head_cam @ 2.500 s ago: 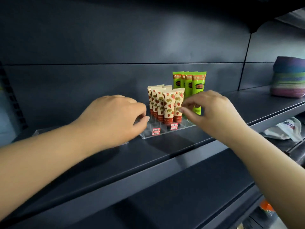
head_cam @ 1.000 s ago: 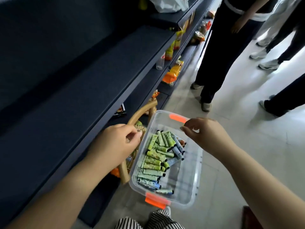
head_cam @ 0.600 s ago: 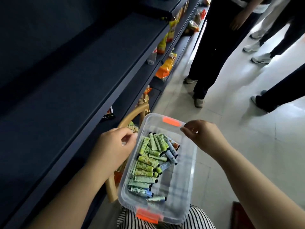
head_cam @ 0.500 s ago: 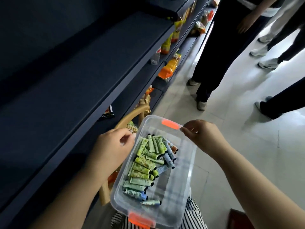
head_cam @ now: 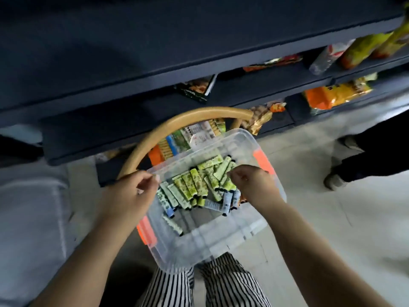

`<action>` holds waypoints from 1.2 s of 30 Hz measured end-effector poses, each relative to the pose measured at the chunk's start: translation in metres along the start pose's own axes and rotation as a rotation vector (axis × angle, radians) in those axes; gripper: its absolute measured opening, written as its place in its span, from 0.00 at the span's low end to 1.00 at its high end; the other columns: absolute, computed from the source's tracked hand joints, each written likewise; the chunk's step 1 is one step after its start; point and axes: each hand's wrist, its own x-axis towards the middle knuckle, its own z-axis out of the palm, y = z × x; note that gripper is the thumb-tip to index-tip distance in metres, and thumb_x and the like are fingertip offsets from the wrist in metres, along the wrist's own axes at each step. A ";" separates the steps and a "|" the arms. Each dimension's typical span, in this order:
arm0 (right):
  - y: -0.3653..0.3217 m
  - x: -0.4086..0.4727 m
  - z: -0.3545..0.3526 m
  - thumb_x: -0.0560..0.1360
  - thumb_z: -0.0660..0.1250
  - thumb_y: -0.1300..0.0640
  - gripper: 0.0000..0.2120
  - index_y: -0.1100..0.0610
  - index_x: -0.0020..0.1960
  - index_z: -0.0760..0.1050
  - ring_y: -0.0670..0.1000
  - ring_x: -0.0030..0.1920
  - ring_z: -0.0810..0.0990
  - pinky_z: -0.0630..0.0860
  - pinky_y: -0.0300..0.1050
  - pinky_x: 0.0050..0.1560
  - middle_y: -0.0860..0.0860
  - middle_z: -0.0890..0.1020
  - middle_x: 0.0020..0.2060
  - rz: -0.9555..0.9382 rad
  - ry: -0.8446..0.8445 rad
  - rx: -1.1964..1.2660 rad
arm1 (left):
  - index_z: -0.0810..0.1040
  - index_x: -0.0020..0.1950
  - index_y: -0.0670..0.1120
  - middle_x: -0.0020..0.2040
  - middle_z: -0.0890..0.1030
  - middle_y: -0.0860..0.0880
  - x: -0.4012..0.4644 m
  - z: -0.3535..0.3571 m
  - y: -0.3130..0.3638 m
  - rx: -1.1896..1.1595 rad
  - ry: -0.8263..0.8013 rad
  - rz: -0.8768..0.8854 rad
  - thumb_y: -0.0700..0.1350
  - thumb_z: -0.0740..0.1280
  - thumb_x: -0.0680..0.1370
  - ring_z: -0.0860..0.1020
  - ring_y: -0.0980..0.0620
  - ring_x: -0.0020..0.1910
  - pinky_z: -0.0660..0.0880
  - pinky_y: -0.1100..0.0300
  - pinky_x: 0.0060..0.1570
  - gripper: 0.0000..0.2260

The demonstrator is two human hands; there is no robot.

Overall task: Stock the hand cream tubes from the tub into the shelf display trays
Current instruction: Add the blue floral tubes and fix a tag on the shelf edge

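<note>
Hand cream tubes (head_cam: 194,187): heaped in the far half of the clear tub (head_cam: 221,242), mostly green, a few blue-white (head_cam: 228,201). Likely light, soft-walled, slightly slick; best pinched mid-body or near the stiffer cap end. Long axes mostly parallel, slanting toward the shelving, black caps largely toward the near side; some lie crosswise. Right hand (head_cam: 254,185): over the pile, fingers curled onto a pale green tube (head_cam: 222,169); full closure not discernible. Left hand (head_cam: 130,193): at the tub's left rim, thumb and fingers pinched, contents unclear. Beyond: curved wooden hoop (head_cam: 177,122), dark shelves (head_cam: 155,63) with snack packets (head_cam: 332,96).
</note>
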 end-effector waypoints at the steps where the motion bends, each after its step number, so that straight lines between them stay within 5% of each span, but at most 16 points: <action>1: -0.002 0.003 0.014 0.76 0.63 0.57 0.10 0.57 0.37 0.78 0.54 0.40 0.76 0.63 0.41 0.35 0.52 0.80 0.33 -0.005 -0.066 -0.012 | 0.80 0.45 0.45 0.33 0.77 0.57 -0.007 0.004 -0.014 -0.018 0.021 -0.046 0.52 0.66 0.74 0.77 0.50 0.38 0.69 0.64 0.35 0.10; 5: -0.005 0.017 0.074 0.77 0.62 0.52 0.11 0.58 0.49 0.80 0.56 0.49 0.79 0.67 0.43 0.38 0.56 0.83 0.46 0.002 -0.247 -0.025 | 0.77 0.54 0.42 0.48 0.81 0.45 -0.021 0.028 -0.066 -0.090 0.146 -0.155 0.52 0.66 0.73 0.79 0.47 0.47 0.70 0.58 0.47 0.16; 8: -0.004 0.028 0.124 0.78 0.61 0.51 0.11 0.55 0.45 0.79 0.53 0.43 0.78 0.63 0.40 0.35 0.54 0.81 0.40 0.025 -0.381 0.022 | 0.70 0.63 0.40 0.58 0.76 0.41 -0.024 0.055 -0.103 -0.102 0.214 -0.293 0.44 0.68 0.74 0.74 0.43 0.58 0.68 0.54 0.54 0.19; 12: -0.003 0.047 0.190 0.77 0.62 0.54 0.13 0.62 0.50 0.80 0.57 0.49 0.79 0.72 0.47 0.48 0.59 0.82 0.47 0.124 -0.486 0.123 | 0.62 0.70 0.42 0.65 0.70 0.41 -0.022 0.095 -0.139 -0.195 0.207 -0.501 0.48 0.64 0.76 0.70 0.44 0.63 0.66 0.55 0.58 0.25; 14: 0.000 0.060 0.220 0.76 0.61 0.58 0.12 0.63 0.41 0.79 0.59 0.40 0.77 0.72 0.49 0.43 0.62 0.80 0.38 0.166 -0.476 0.155 | 0.61 0.70 0.44 0.65 0.68 0.41 -0.021 0.113 -0.152 -0.278 0.179 -0.544 0.49 0.61 0.77 0.70 0.44 0.60 0.70 0.52 0.58 0.23; 17: 0.010 0.079 0.259 0.75 0.58 0.63 0.17 0.58 0.27 0.66 0.55 0.31 0.66 0.59 0.44 0.37 0.56 0.68 0.26 0.165 -0.521 0.101 | 0.65 0.69 0.44 0.64 0.68 0.42 -0.021 0.132 -0.163 -0.319 0.200 -0.457 0.49 0.58 0.79 0.68 0.54 0.53 0.63 0.68 0.49 0.19; 19: 0.020 0.090 0.281 0.75 0.59 0.64 0.12 0.66 0.35 0.75 0.61 0.37 0.74 0.64 0.43 0.39 0.62 0.75 0.31 0.230 -0.518 0.141 | 0.68 0.66 0.44 0.61 0.72 0.43 -0.021 0.142 -0.168 -0.343 0.248 -0.404 0.52 0.56 0.79 0.70 0.55 0.54 0.62 0.70 0.46 0.19; 21: 0.027 0.096 0.294 0.76 0.59 0.63 0.11 0.67 0.49 0.78 0.54 0.37 0.79 0.71 0.39 0.36 0.58 0.81 0.37 0.299 -0.467 0.191 | 0.70 0.63 0.45 0.56 0.73 0.48 -0.020 0.148 -0.172 -0.386 0.286 -0.398 0.53 0.55 0.78 0.71 0.54 0.54 0.65 0.71 0.45 0.19; 24: 0.028 0.098 0.307 0.76 0.60 0.59 0.12 0.64 0.41 0.79 0.54 0.37 0.74 0.72 0.44 0.40 0.61 0.80 0.37 0.194 -0.473 0.103 | 0.72 0.60 0.46 0.53 0.75 0.50 -0.019 0.153 -0.178 -0.420 0.326 -0.374 0.56 0.55 0.77 0.73 0.51 0.55 0.68 0.69 0.50 0.18; 28: 0.029 0.092 0.315 0.76 0.61 0.56 0.16 0.57 0.30 0.70 0.54 0.36 0.71 0.63 0.42 0.33 0.53 0.70 0.25 0.183 -0.454 0.017 | 0.72 0.59 0.50 0.49 0.74 0.56 -0.020 0.154 -0.179 -0.437 0.343 -0.374 0.59 0.52 0.75 0.73 0.52 0.55 0.67 0.72 0.51 0.20; 33: 0.032 0.099 0.317 0.74 0.67 0.57 0.11 0.66 0.45 0.80 0.51 0.32 0.73 0.70 0.43 0.37 0.56 0.78 0.32 0.231 -0.427 0.175 | 0.72 0.60 0.46 0.53 0.76 0.50 -0.018 0.154 -0.179 -0.464 0.338 -0.412 0.61 0.52 0.74 0.74 0.48 0.57 0.69 0.59 0.52 0.24; 36: 0.036 0.103 0.309 0.73 0.69 0.60 0.10 0.66 0.48 0.80 0.42 0.20 0.70 0.68 0.37 0.26 0.53 0.75 0.27 0.301 -0.483 0.324 | 0.71 0.57 0.51 0.49 0.75 0.55 -0.019 0.155 -0.179 -0.466 0.342 -0.391 0.60 0.51 0.74 0.74 0.47 0.56 0.69 0.61 0.49 0.20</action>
